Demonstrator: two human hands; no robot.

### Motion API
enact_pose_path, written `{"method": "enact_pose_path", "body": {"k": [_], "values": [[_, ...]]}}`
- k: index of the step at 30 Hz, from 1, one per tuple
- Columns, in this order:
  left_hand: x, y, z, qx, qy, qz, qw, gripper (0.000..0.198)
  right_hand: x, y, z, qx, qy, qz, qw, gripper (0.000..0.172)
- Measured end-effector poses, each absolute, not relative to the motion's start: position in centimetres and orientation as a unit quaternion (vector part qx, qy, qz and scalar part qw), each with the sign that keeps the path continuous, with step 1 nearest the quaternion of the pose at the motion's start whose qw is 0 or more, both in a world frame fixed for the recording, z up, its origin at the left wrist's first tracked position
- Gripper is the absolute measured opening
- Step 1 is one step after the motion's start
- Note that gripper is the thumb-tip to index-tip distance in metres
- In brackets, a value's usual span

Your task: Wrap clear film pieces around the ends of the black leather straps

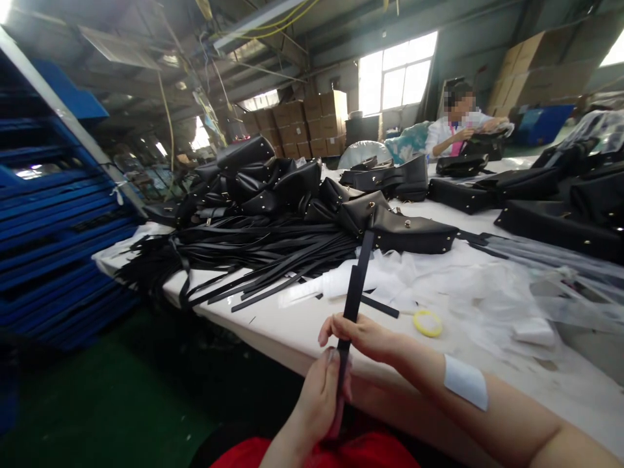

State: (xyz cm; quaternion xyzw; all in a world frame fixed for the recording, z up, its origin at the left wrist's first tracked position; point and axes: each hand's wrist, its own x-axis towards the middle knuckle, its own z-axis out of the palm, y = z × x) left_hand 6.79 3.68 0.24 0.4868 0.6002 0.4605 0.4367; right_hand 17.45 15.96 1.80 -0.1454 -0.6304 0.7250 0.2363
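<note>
Both my hands hold black straps [354,292] at the table's front edge. My left hand [319,393] is closed around the lower part, close to my lap. Higher up, my right hand [358,335] grips the same straps between thumb and fingers. Two flat lengths overlap and point up and away, their ends uneven. A large heap of loose black straps [273,250] lies on the table beyond, to the left. Behind the strap ends sits a black bag [409,227] with metal studs.
More black bags [263,175] are piled at the back and right of the white table [287,338]. Clear plastic bags [463,286] and a yellow tape ring [428,323] lie at right. Blue pallets [58,253] are stacked left. A co-worker [458,127] handles a black bag across the table.
</note>
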Motion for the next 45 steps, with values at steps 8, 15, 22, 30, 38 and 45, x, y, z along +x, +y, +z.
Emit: {"method": "enact_pose_path", "body": {"k": [8,15,22,30,38,45], "values": [[6.2,3.2,-0.5,0.472,0.592,0.438,0.485,0.049,17.6,18.4,2.4,-0.235,-0.379,0.83,0.335,0.047],[5.8,2.7,-0.8,0.426,0.576,0.454,0.53,0.048,18.5,22.5,1.5,-0.308,-0.274,0.812,0.413,0.048],[5.4,2.4,-0.3,0.406,0.569,0.494,0.518,0.05,19.0,22.6,1.6,-0.305,-0.351,0.783,0.414,0.042],[5.1,2.3,0.2,0.398,0.581,0.51,0.494,0.048,17.6,19.6,0.8,-0.28,-0.448,0.772,0.353,0.038],[5.0,2.0,-0.5,0.425,0.601,0.488,0.469,0.05,17.3,18.4,1.2,-0.279,-0.446,0.767,0.368,0.044],[5.2,2.1,-0.4,0.429,0.599,0.485,0.47,0.05,17.6,19.8,1.4,-0.32,-0.427,0.72,0.443,0.055]]}}
